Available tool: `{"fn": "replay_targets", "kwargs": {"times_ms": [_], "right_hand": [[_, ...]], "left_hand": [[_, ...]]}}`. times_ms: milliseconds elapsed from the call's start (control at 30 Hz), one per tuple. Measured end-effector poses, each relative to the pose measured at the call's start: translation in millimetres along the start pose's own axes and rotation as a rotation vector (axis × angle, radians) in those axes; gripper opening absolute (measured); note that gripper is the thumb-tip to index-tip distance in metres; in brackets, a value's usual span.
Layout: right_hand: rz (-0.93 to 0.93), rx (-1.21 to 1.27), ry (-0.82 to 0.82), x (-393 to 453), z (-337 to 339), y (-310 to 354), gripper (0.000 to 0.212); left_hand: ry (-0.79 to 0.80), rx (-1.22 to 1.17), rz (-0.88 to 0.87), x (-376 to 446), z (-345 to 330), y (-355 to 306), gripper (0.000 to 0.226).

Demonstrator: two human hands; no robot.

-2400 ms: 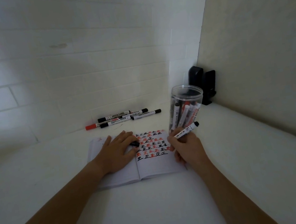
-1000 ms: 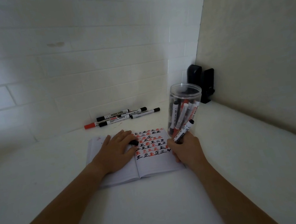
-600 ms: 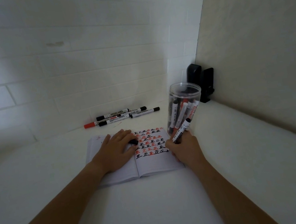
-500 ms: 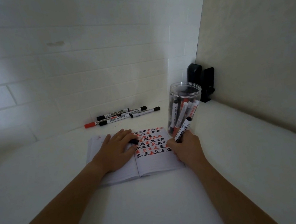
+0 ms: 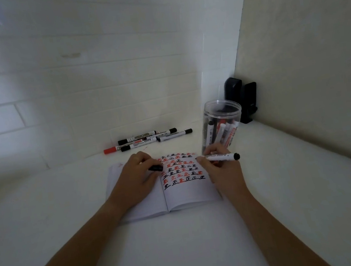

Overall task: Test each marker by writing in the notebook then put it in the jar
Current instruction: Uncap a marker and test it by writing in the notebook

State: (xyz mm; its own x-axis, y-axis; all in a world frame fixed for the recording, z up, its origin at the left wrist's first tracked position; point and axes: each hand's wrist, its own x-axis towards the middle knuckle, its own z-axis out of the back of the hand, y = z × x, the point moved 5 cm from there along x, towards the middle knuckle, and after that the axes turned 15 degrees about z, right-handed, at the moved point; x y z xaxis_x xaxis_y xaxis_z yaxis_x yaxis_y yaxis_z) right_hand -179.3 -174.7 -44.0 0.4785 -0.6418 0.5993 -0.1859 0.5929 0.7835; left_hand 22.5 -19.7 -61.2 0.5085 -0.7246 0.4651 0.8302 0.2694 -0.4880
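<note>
A marker (image 5: 219, 157) is held near the middle of the frame, lying almost level above the right-hand page of the open notebook (image 5: 185, 190), its uncapped tip toward the left and its black end toward the right. It is pinched in the curled fingers of the right hand (image 5: 222, 168); the barrel is judged light, stiff and smooth, so a grip at mid-barrel, clear of the wet tip, would suit it best. The left hand (image 5: 135, 180) rests on the left-hand page with its fingers curled round a small black cap (image 5: 156, 168), which is likely to slip if held loosely. The page is filled with rows of red and black 正 marks. Just beyond the right hand stands the clear plastic jar (image 5: 222, 123), open-topped and already holding several markers; it is judged light and easily tipped. At upper centre, against the tiled wall, loose markers (image 5: 148, 139) lie on the desk (image 5: 185, 234), one printed "WHITEBOARD"; other labels cannot be read.
</note>
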Motion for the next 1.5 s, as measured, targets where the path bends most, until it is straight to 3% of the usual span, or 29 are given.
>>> {"fn": "replay_targets", "kwargs": {"times_ms": [167,233,700,867,967,1033,1167,1300,1500], "right_hand": [[-0.03,0.177,0.171,-6,-20,7,0.003],[-0.036,0.218,0.201,-8,-25,8,0.013],[0.025,0.178,0.405,-11,-52,12,0.01],[-0.085,0.277,0.314,-10,-47,8,0.018],[-0.199,0.418,0.149,-5,-39,-1,0.037],[-0.253,0.514,0.055,-1,-33,-6,0.038],[-0.057,0.134,0.19,-3,-30,-7,0.015],[0.136,-0.134,0.447,-14,-52,-5,0.017],[0.323,-0.266,0.565,-18,-61,0,0.006]], "left_hand": [[0.051,-0.058,-0.015,-3,2,-5,0.019],[0.063,-0.051,-0.02,-3,1,-5,0.018],[0.125,-0.041,-0.115,-7,-1,-17,0.02],[0.087,-0.051,-0.098,-8,0,-17,0.022],[0.063,-0.057,-0.069,-7,1,-16,0.021],[0.061,-0.058,-0.063,-7,1,-16,0.019],[0.096,-0.103,-0.069,-10,4,-21,0.019],[0.196,-0.188,-0.069,-10,4,-25,0.023],[0.212,-0.164,-0.055,-6,-2,-16,0.011]]}}
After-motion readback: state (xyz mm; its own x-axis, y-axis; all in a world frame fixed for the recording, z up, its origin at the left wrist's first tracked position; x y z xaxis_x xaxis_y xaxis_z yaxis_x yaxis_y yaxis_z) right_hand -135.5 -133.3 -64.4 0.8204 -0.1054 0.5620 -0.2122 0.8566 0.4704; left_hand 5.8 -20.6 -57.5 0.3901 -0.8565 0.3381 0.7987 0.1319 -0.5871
